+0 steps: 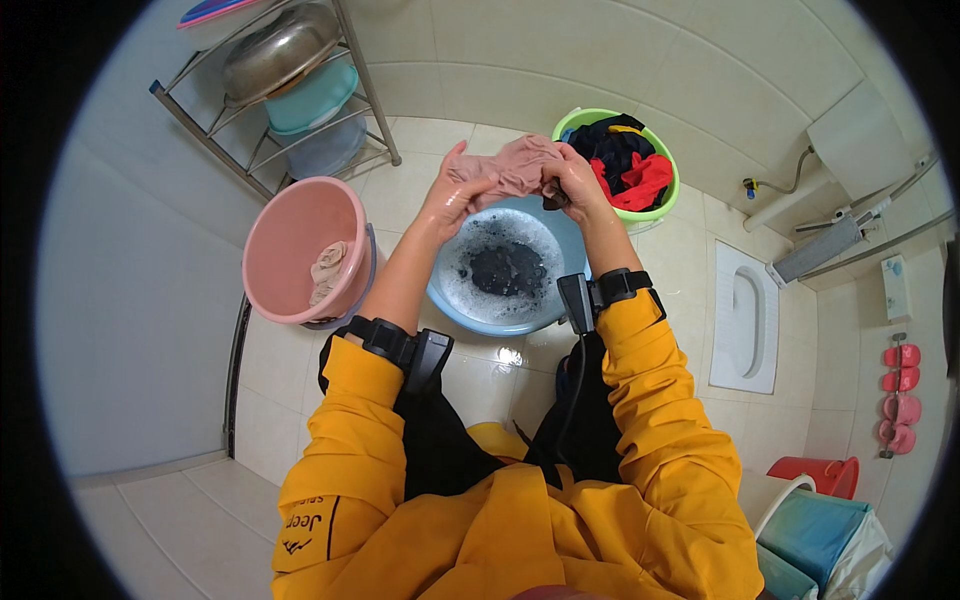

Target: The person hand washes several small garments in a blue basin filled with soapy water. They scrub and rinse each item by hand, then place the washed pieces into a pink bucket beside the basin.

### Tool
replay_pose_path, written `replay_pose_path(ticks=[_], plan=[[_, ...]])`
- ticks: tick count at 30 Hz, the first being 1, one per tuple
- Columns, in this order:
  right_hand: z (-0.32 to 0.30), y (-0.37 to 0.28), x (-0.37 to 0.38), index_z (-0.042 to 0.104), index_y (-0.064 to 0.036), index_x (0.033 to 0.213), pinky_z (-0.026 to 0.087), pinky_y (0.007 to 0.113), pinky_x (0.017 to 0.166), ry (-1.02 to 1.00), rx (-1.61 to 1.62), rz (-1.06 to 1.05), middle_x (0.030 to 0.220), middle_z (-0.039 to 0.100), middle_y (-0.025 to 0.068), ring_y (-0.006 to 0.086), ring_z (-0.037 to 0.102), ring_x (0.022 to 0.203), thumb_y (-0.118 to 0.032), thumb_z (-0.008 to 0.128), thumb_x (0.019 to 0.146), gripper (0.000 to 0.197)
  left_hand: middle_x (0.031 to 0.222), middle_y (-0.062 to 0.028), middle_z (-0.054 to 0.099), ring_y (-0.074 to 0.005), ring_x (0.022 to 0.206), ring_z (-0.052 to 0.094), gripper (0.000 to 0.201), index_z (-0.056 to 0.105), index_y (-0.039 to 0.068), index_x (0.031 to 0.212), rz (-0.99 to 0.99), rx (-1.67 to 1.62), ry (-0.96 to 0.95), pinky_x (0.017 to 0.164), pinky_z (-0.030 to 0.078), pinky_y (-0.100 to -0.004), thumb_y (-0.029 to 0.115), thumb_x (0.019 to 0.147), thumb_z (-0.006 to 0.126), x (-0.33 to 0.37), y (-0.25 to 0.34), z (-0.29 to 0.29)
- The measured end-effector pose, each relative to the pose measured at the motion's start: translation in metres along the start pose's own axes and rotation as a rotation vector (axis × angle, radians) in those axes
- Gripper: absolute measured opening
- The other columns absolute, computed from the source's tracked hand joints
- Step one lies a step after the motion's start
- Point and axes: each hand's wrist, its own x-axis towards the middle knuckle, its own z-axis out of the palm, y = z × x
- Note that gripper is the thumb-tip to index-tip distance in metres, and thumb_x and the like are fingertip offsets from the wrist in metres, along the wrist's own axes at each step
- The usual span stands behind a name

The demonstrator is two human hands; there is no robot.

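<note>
Stretched between my two hands is a wet pink piece of cloth [515, 168], whose exact kind I cannot make out. My left hand [450, 195] grips its left end. On the right end, my right hand [580, 185] is closed, and a small dark brown bit of fabric [554, 197] shows below those fingers. Both hands are above the far side of a light blue basin [482, 322]. White suds [470, 245] float around dark water in the basin's middle. Anything under the surface is hidden.
To the left stands a pink bucket [272, 255] holding a beige cloth [328, 272]. A green bucket [673, 165] of dark and red clothes is at the far right. Beyond are a metal rack [375, 95] with basins and a squat toilet [742, 318].
</note>
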Motion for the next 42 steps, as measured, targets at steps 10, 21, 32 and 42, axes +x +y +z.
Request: replay_pose_path(ticks=[10, 21, 32, 42], plan=[[0.086, 0.007, -0.039, 0.054, -0.0053, 0.061, 0.045, 0.031, 0.055, 0.181, -0.775, -1.024, 0.065, 0.054, 0.0084, 0.0244, 0.055, 0.059, -0.015, 0.056, 0.067, 0.012, 0.071, -0.0022, 0.049, -0.0102, 0.064, 0.047, 0.014, 0.046, 0.011, 0.073, 0.095, -0.428, -0.264, 0.053, 0.042, -0.0244, 0.015, 0.085, 0.042, 0.027, -0.056, 0.004], [0.074, 0.026, -0.016, 0.055, -0.0076, 0.055, 0.042, 0.042, 0.051, 0.145, -1.046, -0.853, 0.06, 0.055, 0.0129, 0.0321, 0.053, 0.056, -0.032, 0.042, 0.08, 0.038, 0.058, 0.0006, 0.041, -0.0085, 0.038, 0.034, 0.015, 0.039, 0.015, 0.074, -0.326, -0.591, 0.27, 0.03, 0.021, -0.0211, 0.026, 0.083, 0.044, -0.001, -0.04, 0.034], [0.018, 0.026, 0.012, 0.055, -0.0043, 0.092, 0.042, 0.031, 0.065, -0.024, -0.406, 0.026, 0.078, 0.059, 0.0099, 0.023, 0.056, 0.072, -0.042, 0.052, 0.077, 0.041, 0.071, 0.0008, 0.056, -0.0079, 0.059, 0.051, 0.032, 0.055, 0.012, 0.081, -0.327, -0.056, -0.061, 0.044, 0.032, -0.0195, 0.041, 0.083, 0.042, 0.003, -0.013, 0.013], [0.024, 0.005, -0.005, 0.056, -0.0012, 0.079, 0.041, 0.022, 0.055, -0.136, 0.07, 0.085, 0.072, 0.055, 0.0061, 0.0119, 0.052, 0.064, -0.004, 0.054, 0.063, 0.017, 0.073, -0.0031, 0.054, -0.0111, 0.063, 0.05, 0.034, 0.053, 0.004, 0.084, -0.159, 0.297, 0.05, 0.057, 0.043, -0.0254, 0.038, 0.081, 0.05, 0.002, -0.004, -0.01]])
